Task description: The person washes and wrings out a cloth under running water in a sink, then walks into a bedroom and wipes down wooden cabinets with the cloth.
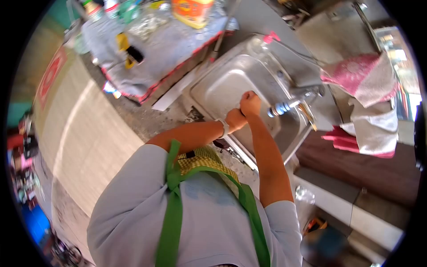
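Both hands are together over the stainless steel sink. My left hand, with a pale band on its wrist, is closed near the sink's front side. Just beyond it, my right hand is closed too, its fist almost touching the left. Small dark bits show at the edges of both fists, but what they hold is too small and hidden to name. To the right of my right hand, the tap reaches over the basin with a blue-and-white striped spout end.
Pink and white cloths hang at the right. A grey cloth-covered surface at the upper left bears an orange tub, bottles and a yellow-and-black object. A clear container stands at the sink's far corner.
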Demonstrator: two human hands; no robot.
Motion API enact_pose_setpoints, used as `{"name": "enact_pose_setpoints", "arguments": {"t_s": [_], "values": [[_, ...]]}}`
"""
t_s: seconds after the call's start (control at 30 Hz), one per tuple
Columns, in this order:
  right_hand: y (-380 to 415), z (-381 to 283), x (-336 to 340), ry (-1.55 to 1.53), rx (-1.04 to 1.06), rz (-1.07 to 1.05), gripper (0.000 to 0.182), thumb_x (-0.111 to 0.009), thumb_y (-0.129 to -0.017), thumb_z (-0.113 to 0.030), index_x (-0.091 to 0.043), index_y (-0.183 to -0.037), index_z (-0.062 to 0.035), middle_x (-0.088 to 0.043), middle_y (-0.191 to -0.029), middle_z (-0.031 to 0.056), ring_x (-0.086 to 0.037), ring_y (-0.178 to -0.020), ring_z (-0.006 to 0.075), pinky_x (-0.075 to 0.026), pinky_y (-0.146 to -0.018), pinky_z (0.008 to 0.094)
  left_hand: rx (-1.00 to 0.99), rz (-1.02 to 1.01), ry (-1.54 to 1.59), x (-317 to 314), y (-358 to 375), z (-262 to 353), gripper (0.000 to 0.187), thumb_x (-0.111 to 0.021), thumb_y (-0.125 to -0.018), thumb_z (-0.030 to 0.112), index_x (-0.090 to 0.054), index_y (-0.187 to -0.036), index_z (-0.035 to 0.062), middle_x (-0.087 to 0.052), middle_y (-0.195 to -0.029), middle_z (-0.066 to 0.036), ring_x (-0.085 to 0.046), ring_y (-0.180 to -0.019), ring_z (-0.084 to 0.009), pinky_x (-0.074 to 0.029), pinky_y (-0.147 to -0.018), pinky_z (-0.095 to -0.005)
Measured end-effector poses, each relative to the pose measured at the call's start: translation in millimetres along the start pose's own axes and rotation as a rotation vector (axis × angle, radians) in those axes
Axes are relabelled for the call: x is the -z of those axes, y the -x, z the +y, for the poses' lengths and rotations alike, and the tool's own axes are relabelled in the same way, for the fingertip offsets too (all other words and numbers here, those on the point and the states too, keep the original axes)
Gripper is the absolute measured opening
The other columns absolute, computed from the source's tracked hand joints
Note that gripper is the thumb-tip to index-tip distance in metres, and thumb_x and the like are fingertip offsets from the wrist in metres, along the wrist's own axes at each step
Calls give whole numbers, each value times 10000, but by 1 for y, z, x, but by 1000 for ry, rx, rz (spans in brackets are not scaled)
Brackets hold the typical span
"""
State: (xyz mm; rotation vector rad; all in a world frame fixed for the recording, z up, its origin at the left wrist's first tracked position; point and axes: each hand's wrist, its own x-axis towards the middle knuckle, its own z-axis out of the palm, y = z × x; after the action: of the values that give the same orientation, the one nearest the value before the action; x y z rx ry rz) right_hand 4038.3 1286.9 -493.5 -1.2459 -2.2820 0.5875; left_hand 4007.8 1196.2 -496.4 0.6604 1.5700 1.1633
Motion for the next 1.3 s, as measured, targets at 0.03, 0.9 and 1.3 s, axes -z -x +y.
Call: {"name": "enact_pose_setpoints", "arguments": {"t_s": [0.03, 0.9, 1.3], "values": [[7, 3, -1, 22, 36, 1, 157, -483, -764, -129, -582, -749, -7, -587, -756, 231, -567, -733, 406, -459, -658, 443, -59, 85, -105, -4, 6, -3, 374, -633, -664, 385, -598, -771, 28, -581, -618, -155, -563, -581, -304, -430, -513, -376], [327, -464, -286, -659, -402, -1564, 383, -555, -829, -87, -419, -1174, 9, -539, -1035, 116, -572, -909, 228, -526, -717, 333, -345, 723, 715, 501, 458, -268, 477, -608, -700, -3, -461, -1152, 39, -539, -1057, -93, -522, -978, -202, -430, -854, -304], [340, -818, -544, -539, 669, -1871, 568, -668, -751, -143, -394, -1227, 3, -603, -930, 138, -602, -740, 146, -498, -577, 251, -496, 1260, 1240, 853, 553, -269, 251, -577, -815, 172, -522, -993, 3, -575, -912, -74, -560, -837, -154, -464, -727, -267]]}}
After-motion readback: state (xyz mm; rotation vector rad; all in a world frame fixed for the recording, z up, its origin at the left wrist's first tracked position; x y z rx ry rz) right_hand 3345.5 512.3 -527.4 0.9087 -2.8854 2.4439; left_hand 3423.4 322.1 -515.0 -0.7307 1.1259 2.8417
